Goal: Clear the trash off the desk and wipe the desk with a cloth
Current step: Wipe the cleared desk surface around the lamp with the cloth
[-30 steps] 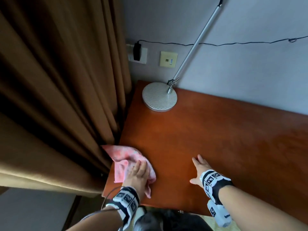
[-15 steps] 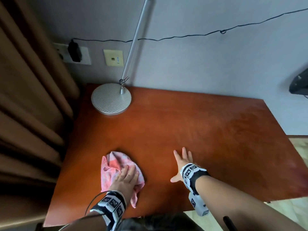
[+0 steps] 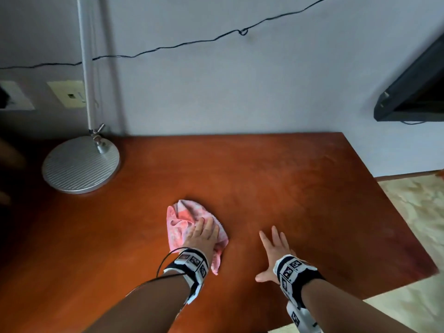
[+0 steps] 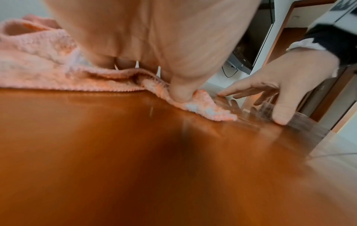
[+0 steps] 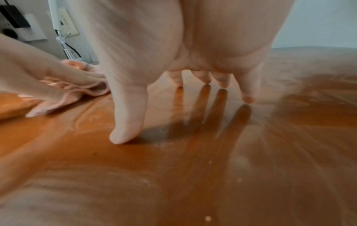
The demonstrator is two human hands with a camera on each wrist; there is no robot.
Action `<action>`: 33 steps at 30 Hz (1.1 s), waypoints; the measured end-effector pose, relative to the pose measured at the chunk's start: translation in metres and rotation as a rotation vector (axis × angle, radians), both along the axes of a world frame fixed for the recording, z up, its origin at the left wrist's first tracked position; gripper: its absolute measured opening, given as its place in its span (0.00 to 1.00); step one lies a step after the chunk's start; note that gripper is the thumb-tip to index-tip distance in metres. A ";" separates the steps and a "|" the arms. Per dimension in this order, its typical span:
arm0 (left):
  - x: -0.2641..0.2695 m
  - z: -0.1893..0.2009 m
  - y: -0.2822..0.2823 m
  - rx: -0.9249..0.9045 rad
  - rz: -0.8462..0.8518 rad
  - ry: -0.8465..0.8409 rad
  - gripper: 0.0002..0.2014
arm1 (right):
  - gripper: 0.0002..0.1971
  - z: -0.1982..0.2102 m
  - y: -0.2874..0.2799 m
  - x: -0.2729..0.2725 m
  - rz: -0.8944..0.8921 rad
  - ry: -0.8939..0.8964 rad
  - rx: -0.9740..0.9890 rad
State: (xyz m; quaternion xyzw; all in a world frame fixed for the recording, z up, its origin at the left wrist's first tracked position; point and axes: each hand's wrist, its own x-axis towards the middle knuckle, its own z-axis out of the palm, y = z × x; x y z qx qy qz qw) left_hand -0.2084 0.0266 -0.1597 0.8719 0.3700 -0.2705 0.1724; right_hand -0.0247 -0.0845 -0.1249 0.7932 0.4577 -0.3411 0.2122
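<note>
Since 0.5 s ago the left hand (image 3: 203, 236) has slid the cloth (image 3: 185, 222) rightward across the desk (image 3: 312, 200), nearer the right hand (image 3: 276, 253). It presses the cloth flat, fingers straight, at the desk's 6 o'clock side. The right hand stays spread, empty, fingertips on the wood. The lamp (image 3: 80, 165) stands at 10 o'clock.

A pink terry cloth (image 3: 189, 224) is seen bunched flat on the reddish-brown wooden desk (image 3: 288, 200), pressed beneath the left hand (image 3: 203, 236), with folds spilling out ahead of the fingers and a corner trailing back beside the wrist. It lies near the right hand (image 3: 274, 253), to that hand's left, not touching it. Pale smears and small specks are visible on the desk surface under the right hand.
</note>
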 end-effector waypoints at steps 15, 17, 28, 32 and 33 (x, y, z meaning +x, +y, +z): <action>-0.069 -0.028 -0.004 0.260 0.390 -0.190 0.40 | 0.65 0.004 0.117 -0.017 0.296 0.092 0.073; -0.096 -0.023 0.005 0.304 0.417 -0.138 0.35 | 0.64 0.006 0.139 -0.028 0.329 0.142 0.090; -0.101 0.006 0.079 0.005 0.485 0.084 0.43 | 0.62 -0.007 0.175 -0.049 0.418 0.147 -0.065; -0.086 -0.003 0.126 0.016 0.450 0.127 0.46 | 0.51 -0.012 0.178 -0.050 0.365 0.163 -0.031; -0.083 -0.006 0.136 0.036 0.407 0.138 0.46 | 0.50 -0.013 0.179 -0.049 0.365 0.167 -0.026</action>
